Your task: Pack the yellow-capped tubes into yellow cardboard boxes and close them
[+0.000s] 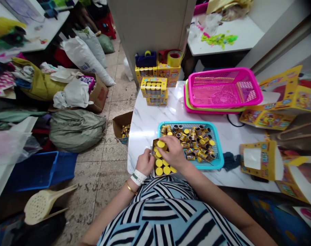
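Note:
My left hand (145, 163) grips the left side of a small open carton (153, 145) at the table's front edge, against my striped clothing. Rows of small cylinders with round yellow ends (159, 163) stand upright inside it. Over the carton's far end, my right hand (174, 152) pinches a small yellow-capped cylinder (160, 144); its fingers hide part of the carton. Just beyond and to the right, a blue plastic basket (220, 150) contains many loose cylinders of the same kind, lying on their sides with yellow or dark ends showing.
Filled yellow boxes (154, 87) are stacked at the back left, near a tape dispenser (145, 59) and tape roll (175, 58). Nested pink and green baskets (223, 106) stand behind. Unfolded yellow cartons (259, 160) lie right. A cardboard box (120, 126) stands on the floor, left.

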`<state>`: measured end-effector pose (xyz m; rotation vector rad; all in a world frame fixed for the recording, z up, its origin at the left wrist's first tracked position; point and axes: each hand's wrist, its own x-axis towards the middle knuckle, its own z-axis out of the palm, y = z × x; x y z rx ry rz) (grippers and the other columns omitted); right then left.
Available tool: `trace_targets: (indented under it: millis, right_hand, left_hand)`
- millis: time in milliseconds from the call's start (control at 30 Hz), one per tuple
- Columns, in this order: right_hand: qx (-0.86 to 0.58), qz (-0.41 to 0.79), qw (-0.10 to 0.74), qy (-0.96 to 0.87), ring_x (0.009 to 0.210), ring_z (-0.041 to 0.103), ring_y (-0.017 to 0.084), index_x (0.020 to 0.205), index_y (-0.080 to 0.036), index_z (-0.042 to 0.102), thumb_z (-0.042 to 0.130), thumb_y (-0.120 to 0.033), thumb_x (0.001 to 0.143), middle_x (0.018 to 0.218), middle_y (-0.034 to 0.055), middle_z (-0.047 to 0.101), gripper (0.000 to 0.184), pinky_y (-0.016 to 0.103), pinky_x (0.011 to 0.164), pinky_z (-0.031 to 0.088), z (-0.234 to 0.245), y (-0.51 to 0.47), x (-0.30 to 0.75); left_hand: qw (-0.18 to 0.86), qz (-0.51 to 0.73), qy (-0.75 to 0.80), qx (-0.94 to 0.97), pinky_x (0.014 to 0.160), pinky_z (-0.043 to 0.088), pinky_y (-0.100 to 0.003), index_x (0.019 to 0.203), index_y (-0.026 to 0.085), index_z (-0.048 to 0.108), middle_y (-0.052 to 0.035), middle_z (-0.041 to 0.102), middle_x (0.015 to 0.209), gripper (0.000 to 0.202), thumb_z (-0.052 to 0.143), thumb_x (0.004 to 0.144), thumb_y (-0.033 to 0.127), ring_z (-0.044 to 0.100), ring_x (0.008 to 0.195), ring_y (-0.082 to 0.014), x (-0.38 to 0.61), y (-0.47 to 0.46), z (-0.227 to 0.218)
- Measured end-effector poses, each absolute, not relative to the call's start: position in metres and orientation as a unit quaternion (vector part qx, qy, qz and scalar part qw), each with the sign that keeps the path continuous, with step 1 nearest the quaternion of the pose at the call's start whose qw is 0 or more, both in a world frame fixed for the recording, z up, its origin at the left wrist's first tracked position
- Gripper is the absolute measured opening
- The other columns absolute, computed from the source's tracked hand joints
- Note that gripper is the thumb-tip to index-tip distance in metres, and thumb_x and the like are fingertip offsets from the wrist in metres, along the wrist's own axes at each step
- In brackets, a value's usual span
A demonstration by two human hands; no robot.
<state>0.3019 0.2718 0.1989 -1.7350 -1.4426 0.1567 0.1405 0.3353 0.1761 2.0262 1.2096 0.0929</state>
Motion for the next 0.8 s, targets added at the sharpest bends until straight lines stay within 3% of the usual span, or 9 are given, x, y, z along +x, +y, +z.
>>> trace_targets:
  millis: [133, 233, 300, 400, 467, 533, 800]
  right_hand:
    - [-0.664, 0.061, 0.377, -0.642, 0.124, 0.048, 0.029, 0.104, -0.021, 0.066, 0.063, -0.025, 0.083, 0.11, 0.0067, 0.07, 0.022, 0.053, 0.108, 0.034, 0.188, 0.273, 0.289]
    - [-0.679, 0.056, 0.401, -0.612, 0.116, 0.054, 0.024, 0.096, -0.022, 0.067, 0.058, -0.025, 0.087, 0.106, 0.0049, 0.071, 0.013, 0.048, 0.105, 0.038, 0.182, 0.259, 0.308]
    - [-0.746, 0.063, 0.371, -0.549, 0.104, 0.059, 0.021, 0.095, -0.02, 0.067, 0.051, -0.024, 0.091, 0.101, 0.0064, 0.071, 0.016, 0.04, 0.097, 0.044, 0.173, 0.243, 0.332]
    - [-0.858, 0.129, 0.16, -0.471, 0.092, 0.06, 0.022, 0.098, -0.017, 0.066, 0.049, -0.024, 0.091, 0.099, 0.0098, 0.07, 0.02, 0.034, 0.082, 0.046, 0.149, 0.214, 0.367]
    - [-0.873, 0.168, -0.01, -0.458, 0.095, 0.058, 0.026, 0.102, -0.016, 0.066, 0.052, -0.024, 0.088, 0.101, 0.0126, 0.07, 0.021, 0.035, 0.08, 0.043, 0.132, 0.199, 0.38]
    - [-0.857, 0.184, -0.107, -0.469, 0.101, 0.054, 0.03, 0.106, -0.014, 0.065, 0.051, -0.023, 0.089, 0.103, 0.0154, 0.069, 0.024, 0.037, 0.082, 0.039, 0.119, 0.191, 0.384]
    - [-0.826, 0.228, -0.116, -0.502, 0.098, 0.058, 0.027, 0.098, -0.011, 0.069, 0.043, -0.012, 0.088, 0.097, 0.0185, 0.069, 0.028, 0.035, 0.08, 0.038, 0.108, 0.221, 0.373]
  left_hand:
    - [0.383, 0.035, 0.483, 0.787, 0.057, 0.033, -0.025, 0.097, 0.02, 0.053, 0.0046, 0.052, 0.056, 0.014, 0.044, 0.087, 0.025, 0.054, 0.054, -0.0167, 0.14, 0.336, 0.174]
    - [0.388, 0.036, 0.484, 0.783, 0.057, 0.033, -0.024, 0.098, 0.02, 0.054, 0.0045, 0.053, 0.056, 0.017, 0.044, 0.089, 0.03, 0.054, 0.055, -0.0163, 0.139, 0.336, 0.176]
    - [0.387, 0.031, 0.487, 0.782, 0.057, 0.033, -0.025, 0.097, 0.02, 0.055, 0.0041, 0.054, 0.056, 0.018, 0.044, 0.09, 0.031, 0.055, 0.057, -0.0164, 0.139, 0.336, 0.179]
    - [0.383, 0.025, 0.489, 0.783, 0.058, 0.033, -0.025, 0.097, 0.02, 0.055, 0.0039, 0.055, 0.057, 0.017, 0.043, 0.09, 0.03, 0.056, 0.058, -0.0167, 0.139, 0.336, 0.182]
    - [0.382, 0.022, 0.488, 0.784, 0.058, 0.033, -0.025, 0.098, 0.02, 0.055, 0.0041, 0.054, 0.057, 0.016, 0.044, 0.089, 0.028, 0.056, 0.058, -0.0169, 0.14, 0.335, 0.182]
    - [0.382, 0.021, 0.486, 0.785, 0.057, 0.033, -0.025, 0.098, 0.02, 0.054, 0.0043, 0.054, 0.056, 0.015, 0.045, 0.089, 0.028, 0.056, 0.057, -0.0171, 0.141, 0.335, 0.182]
    - [0.38, 0.035, 0.475, 0.793, 0.058, 0.033, -0.025, 0.097, 0.02, 0.054, 0.0045, 0.052, 0.055, 0.015, 0.046, 0.088, 0.029, 0.055, 0.057, -0.0168, 0.144, 0.334, 0.179]
